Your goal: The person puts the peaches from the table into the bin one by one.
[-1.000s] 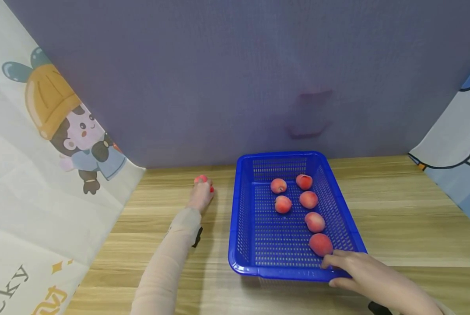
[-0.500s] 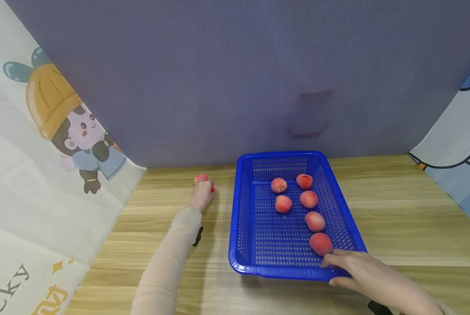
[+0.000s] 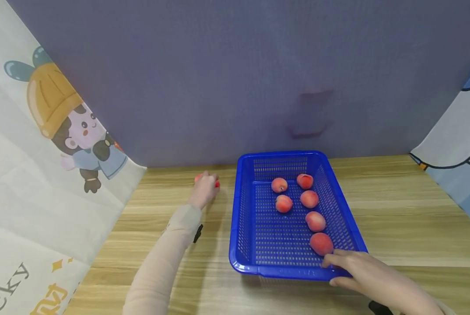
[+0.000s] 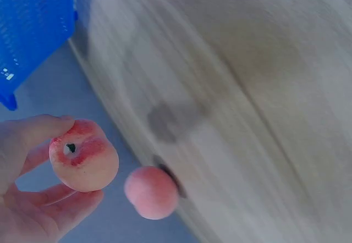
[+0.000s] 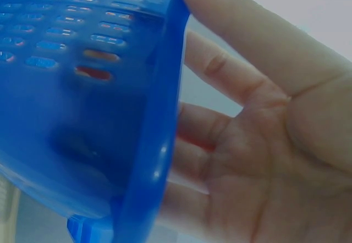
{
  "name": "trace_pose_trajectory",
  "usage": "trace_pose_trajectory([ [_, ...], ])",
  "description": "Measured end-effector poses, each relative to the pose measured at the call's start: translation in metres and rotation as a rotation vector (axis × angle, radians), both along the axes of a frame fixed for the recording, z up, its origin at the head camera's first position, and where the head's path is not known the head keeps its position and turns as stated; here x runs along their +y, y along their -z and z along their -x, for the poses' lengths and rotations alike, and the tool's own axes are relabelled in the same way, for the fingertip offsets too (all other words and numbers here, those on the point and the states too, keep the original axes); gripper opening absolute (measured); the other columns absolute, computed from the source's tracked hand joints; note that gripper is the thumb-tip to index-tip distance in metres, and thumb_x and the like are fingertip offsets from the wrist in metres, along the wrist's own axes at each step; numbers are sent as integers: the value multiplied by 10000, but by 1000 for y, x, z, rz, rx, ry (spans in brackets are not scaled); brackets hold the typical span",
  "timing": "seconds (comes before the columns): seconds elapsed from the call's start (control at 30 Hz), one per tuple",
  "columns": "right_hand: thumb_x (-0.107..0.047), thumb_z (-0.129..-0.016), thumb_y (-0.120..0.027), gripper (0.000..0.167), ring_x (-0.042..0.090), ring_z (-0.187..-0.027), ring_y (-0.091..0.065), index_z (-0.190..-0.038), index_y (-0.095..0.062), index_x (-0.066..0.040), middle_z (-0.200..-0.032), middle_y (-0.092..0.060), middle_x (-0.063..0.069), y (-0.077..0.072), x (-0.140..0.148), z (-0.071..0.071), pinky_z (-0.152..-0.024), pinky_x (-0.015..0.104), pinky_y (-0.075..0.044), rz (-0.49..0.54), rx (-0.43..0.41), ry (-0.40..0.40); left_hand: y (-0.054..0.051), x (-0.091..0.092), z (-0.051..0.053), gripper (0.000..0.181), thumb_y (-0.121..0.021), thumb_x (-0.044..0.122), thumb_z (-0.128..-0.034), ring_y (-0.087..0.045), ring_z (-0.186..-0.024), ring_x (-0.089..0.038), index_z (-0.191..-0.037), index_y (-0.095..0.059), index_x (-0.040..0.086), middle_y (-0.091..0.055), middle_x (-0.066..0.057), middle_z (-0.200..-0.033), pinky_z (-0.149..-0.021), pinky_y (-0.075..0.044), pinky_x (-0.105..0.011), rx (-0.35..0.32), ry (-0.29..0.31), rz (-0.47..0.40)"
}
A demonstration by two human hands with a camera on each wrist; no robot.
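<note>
My left hand (image 3: 204,191) grips a reddish peach (image 4: 85,163) between thumb and fingers, left of the basket; in the left wrist view its stem hollow shows. Close beside it on the table is another peach (image 4: 152,192), mostly hidden behind my hand in the head view. My right hand (image 3: 363,270) holds the near right corner of a blue perforated plastic basket (image 3: 282,273), its fingers over the rim and the thumb outside. Several peaches (image 3: 309,199) lie inside the basket, mainly along its right side; the nearest peach (image 3: 321,244) is next to my right fingers.
The wood-grain table (image 3: 400,210) reaches back to a grey-purple panel (image 3: 219,87). Printed white sheets (image 3: 34,175) stand along the left and right sides.
My left hand has shifted slightly to the right and away from me with the peach in it, apart from the peach on the table. My right hand and the basket stay put.
</note>
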State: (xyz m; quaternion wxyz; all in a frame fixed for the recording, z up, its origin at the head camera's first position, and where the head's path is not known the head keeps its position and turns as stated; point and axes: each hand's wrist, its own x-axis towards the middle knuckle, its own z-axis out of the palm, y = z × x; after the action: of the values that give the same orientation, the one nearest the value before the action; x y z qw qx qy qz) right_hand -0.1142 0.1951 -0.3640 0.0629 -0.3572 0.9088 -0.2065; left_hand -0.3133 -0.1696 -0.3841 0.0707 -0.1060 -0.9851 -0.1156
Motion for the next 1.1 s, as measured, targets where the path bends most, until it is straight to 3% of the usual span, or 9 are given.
trace_pose_trajectory([
  [0.5,-299,-785,-633,170,-1,-765,-519,-929,-593,-216,-888,-562,-141,2,1,0,-609,284,-474,20,27,-14,-26,13,-5,269,-603,70,-744,-525,-867,-306,-1006,-592,10,-531,-174,-937,-666,-468,-370,10,55,-6],
  [0.73,-320,-793,-620,174,-5,-762,-514,-930,-592,-217,-886,-556,-146,1,1,1,-609,285,-475,18,10,-13,-38,14,-6,267,-579,85,-749,-529,-838,-271,-1011,-605,43,-529,-157,-956,-539,-435,-328,7,32,6],
  [0.87,-328,-796,-615,177,-3,-764,-515,-933,-592,-219,-889,-559,-143,1,1,1,-613,287,-477,17,1,-11,-44,15,-8,286,-583,89,-757,-532,-839,-268,-1038,-606,39,-528,-152,-965,-558,-445,-339,-3,30,0],
  [1.1,-282,-783,-638,163,-17,-740,-500,-924,-588,-217,-868,-537,-165,1,1,0,-588,277,-465,29,24,-22,-53,18,-11,280,-604,97,-764,-517,-784,-248,-1034,-602,25,-526,-151,-936,-630,-452,-344,11,77,4],
])
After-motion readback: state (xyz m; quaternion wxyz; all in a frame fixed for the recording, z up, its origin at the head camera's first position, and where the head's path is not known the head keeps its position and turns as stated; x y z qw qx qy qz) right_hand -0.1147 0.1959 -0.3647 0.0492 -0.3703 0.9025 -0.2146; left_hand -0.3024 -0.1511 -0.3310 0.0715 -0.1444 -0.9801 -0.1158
